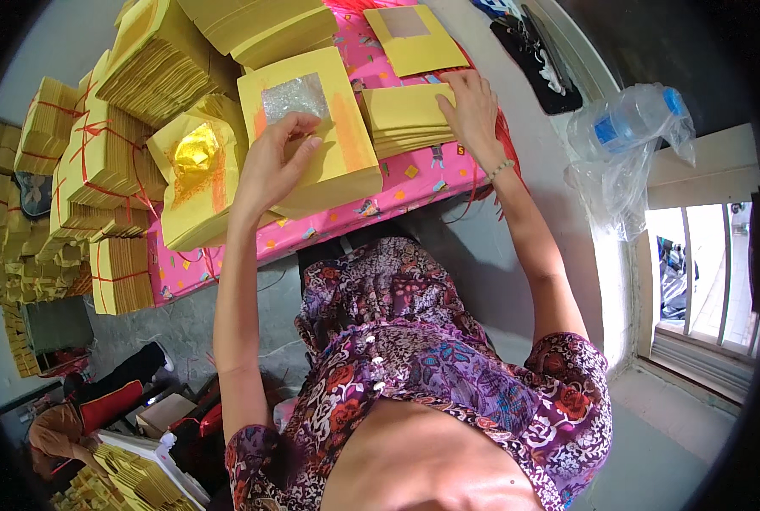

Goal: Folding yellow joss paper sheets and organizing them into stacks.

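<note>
My left hand [279,163] is over a stack of yellow joss paper [346,115] with a silver foil square [293,99] and orange smears on its top sheet. Its fingers are loosely bent near the foil, the thumb apart from them, with nothing seen between. On the right, my right hand [475,115], a beaded bracelet at its wrist, lies with fingers spread across the end of a pile of folded yellow papers [407,115]. Left of my left hand, another yellow stack [194,200] has crumpled gold foil [197,152] on top.
A pink patterned cloth [290,243] covers the table. Bundles tied with red string [107,166] crowd the left. A flat yellow sheet [415,38] lies at the back. At right are a bagged plastic bottle [622,128] and a barred window [708,272]. Another person [65,430] is at lower left.
</note>
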`<state>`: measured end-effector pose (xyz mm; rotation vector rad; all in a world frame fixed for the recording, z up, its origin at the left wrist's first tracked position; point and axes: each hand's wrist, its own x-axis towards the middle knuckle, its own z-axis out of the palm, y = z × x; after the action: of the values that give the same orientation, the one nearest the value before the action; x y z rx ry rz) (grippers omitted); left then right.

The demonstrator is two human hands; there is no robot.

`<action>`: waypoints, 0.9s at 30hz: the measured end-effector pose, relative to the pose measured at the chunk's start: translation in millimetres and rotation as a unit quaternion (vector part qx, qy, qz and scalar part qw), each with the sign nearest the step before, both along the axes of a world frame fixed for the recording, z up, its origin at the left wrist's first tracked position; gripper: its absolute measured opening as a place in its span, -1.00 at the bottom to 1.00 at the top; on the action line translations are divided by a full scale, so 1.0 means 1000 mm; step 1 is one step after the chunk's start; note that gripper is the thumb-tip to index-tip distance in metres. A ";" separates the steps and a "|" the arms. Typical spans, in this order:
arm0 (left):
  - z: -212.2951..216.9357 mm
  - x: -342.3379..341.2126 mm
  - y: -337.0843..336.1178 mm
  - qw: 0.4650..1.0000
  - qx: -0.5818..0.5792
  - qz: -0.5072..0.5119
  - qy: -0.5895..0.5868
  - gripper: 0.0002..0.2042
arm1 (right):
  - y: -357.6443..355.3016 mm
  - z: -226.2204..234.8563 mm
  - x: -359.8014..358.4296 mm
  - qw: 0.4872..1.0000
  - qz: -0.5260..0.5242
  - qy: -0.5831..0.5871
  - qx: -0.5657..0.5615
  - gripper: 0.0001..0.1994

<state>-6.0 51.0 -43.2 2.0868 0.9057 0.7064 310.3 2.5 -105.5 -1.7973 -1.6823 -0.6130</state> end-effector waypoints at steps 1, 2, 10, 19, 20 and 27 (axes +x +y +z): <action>0.001 -0.001 0.000 1.000 0.006 0.002 0.004 -0.75 | 0.003 0.002 0.000 1.000 0.003 0.000 0.001 -0.72; 0.002 -0.001 -0.001 1.000 0.011 0.003 0.007 -0.75 | 0.007 0.005 0.000 0.997 0.073 0.026 -0.011 -0.78; 0.020 -0.010 -0.013 0.999 0.022 0.017 0.017 -0.73 | 0.010 0.003 0.000 0.965 0.191 0.091 -0.155 -0.74; 0.023 -0.031 -0.031 0.990 0.090 -0.008 0.105 -0.46 | 0.014 0.013 0.000 0.961 0.206 0.123 -0.134 -0.75; 0.021 -0.034 -0.033 0.988 0.103 -0.004 0.113 -0.42 | 0.014 0.017 -0.004 0.961 0.211 0.123 -0.134 -0.75; 0.020 -0.048 -0.045 0.984 0.123 0.059 0.117 -0.32 | 0.002 0.046 -0.042 0.968 0.215 0.111 -0.067 -0.77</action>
<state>-54.3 5.9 -22.8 2.3870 1.1281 0.6709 268.6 4.9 -59.6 -1.4521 -1.9064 -0.1063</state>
